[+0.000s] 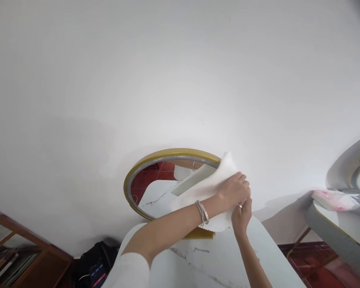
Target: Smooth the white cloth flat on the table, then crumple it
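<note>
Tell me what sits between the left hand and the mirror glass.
In the head view, a white cloth lies between the left hand and the round gold-framed mirror, pressed to the glass; the right hand grips its lower edge.

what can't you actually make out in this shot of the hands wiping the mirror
Head view only:
- Right part of the round mirror: covered by the white cloth and both hands.
- Left hand palm and right hand fingertips: hidden by each other and the cloth, so the grip is unclear.
- Mirror stand: mostly behind the left forearm.
- Pink-and-white pack, right: too blurred to identify.
- Dark bag, bottom left: cut off by the edge.
</note>
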Demonstrator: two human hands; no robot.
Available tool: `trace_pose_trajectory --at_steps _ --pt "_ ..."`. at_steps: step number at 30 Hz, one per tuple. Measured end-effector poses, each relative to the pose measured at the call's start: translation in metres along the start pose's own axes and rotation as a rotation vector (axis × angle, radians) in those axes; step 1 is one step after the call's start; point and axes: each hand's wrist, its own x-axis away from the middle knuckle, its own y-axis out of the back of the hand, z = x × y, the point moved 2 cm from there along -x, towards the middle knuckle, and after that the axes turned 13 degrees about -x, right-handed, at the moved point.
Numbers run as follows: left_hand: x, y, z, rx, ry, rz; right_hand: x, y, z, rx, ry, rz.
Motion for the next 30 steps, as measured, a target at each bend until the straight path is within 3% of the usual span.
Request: trace_pose_trajectory --at_steps 4,7,9,12,15,18,20,23,25,28,30 --pt "-0.003 -0.005 -0.003 0.025 -0.015 -0.044 0.002 0.002 -0.002 0.017 -0.127 -0.079" --pt "0.009 0.011 0.021 0.038 0.077 -0.095 -0.014 -0.003 0.026 0.045 -0.037 -0.106" --pt "0.026 0.025 0.045 0.044 0.193 -0.159 -0.028 -0.012 0.056 0.046 0.136 -0.084" --pt "0.066 0.044 0.085 0.096 0.481 -0.308 -0.042 -0.035 0.114 0.070 0.515 -0.031" --pt "0.120 0.054 0.120 0.161 0.784 -0.445 -0.043 -0.070 0.169 0.128 0.797 0.049" --pt "0.180 0.051 0.138 0.213 1.002 -0.575 -0.027 -0.112 0.210 0.167 1.042 0.185" --pt "0.220 0.041 0.140 0.251 1.134 -0.663 -0.009 -0.140 0.227 0.161 1.169 0.283" --pt "0.273 0.014 0.125 0.287 1.329 -0.751 0.024 -0.178 0.231 0.081 1.288 0.522" --pt "0.299 -0.010 0.106 0.269 1.439 -0.727 0.048 -0.198 0.219 -0.002 1.352 0.859" --pt "0.323 -0.053 0.065 0.213 1.616 -0.523 0.082 -0.209 0.185 -0.175 1.329 1.442" --pt "0.330 -0.079 0.033 0.198 1.719 -0.371 0.097 -0.203 0.162 -0.302 1.147 1.621"
